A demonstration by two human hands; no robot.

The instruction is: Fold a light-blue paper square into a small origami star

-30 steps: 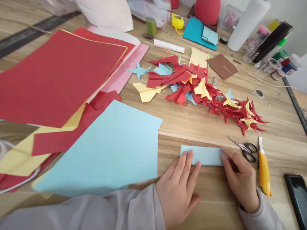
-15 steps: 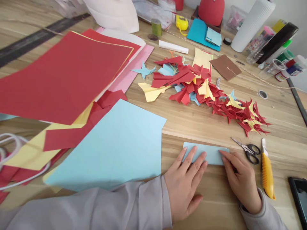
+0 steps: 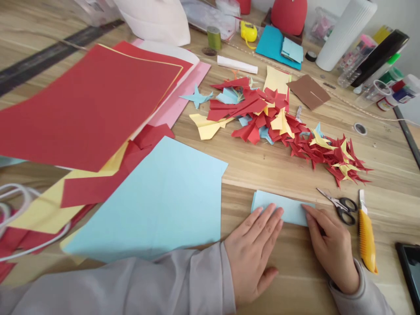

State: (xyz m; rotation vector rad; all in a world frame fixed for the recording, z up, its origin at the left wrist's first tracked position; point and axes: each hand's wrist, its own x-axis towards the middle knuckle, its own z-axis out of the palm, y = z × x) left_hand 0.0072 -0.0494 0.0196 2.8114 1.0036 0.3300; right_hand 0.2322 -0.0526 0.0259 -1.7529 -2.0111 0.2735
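Note:
A folded strip of light blue paper (image 3: 290,209) lies on the wooden table, its layers slightly parted at the left end. My left hand (image 3: 254,253) rests flat over its left part, fingers stretched out along the near edge. At the right end, my right hand (image 3: 330,245) pinches the paper between thumb and forefinger, the other fingers curled. Small black-handled scissors (image 3: 343,208) lie just beyond my right hand. A yellow-handled utility knife (image 3: 366,238) is to the right of them. Left of my left hand lies a large light blue sheet (image 3: 164,205).
Beyond the hands spreads a pile of folded red, yellow and blue paper shapes (image 3: 256,105). Large red sheets (image 3: 92,105) overlap at the left. A phone (image 3: 411,267) sits at the right edge. Bottles (image 3: 398,94), a brown paper square (image 3: 309,91) and a tape measure (image 3: 248,31) stand farther back.
The strip's upper layer has shifted at the left end, showing a paler face and a lower layer beside it. My left fingers have drawn slightly closer together; my right hand keeps its pinch.

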